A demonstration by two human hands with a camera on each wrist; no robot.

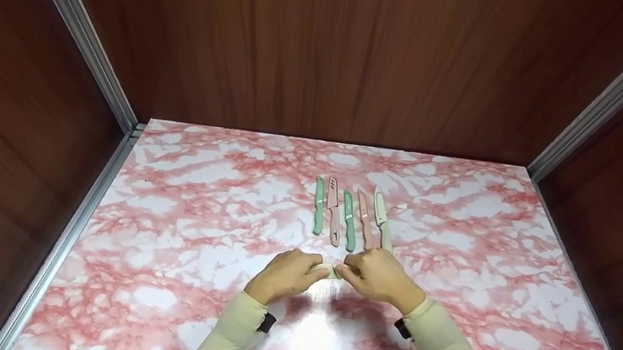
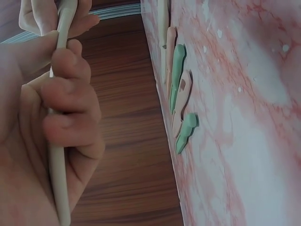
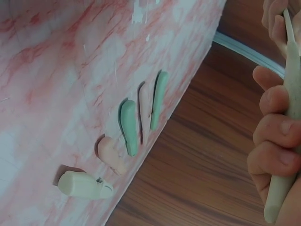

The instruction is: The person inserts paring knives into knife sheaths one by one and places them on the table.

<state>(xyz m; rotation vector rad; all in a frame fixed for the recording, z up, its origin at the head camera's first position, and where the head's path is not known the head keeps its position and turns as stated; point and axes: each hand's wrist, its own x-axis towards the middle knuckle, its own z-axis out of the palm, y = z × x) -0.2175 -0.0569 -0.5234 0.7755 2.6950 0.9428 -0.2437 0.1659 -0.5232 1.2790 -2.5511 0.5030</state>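
A cream knife [image 1: 329, 271] is held level between both hands, close over the table. My left hand [image 1: 290, 273] grips its thin, flat cream blade part [image 2: 59, 179], fingertips curled onto it. My right hand [image 1: 382, 276] wraps its fingers round the thicker, rounded handle [image 3: 282, 190]. The two hands nearly meet in the head view and cover most of the knife. Just beyond them lie a green knife [image 1: 319, 205], a pink knife with slots [image 1: 335, 201], another green knife [image 1: 349, 221], a plain pink knife [image 1: 365, 214] and another cream knife [image 1: 380, 208].
The lying knives form a rough row, handles toward me, on a red-and-white marbled table [image 1: 194, 214]. Brown wood-grain panels [image 1: 326, 52] enclose the back and sides. Metal rails [image 1: 89, 46] run along the panel corners.
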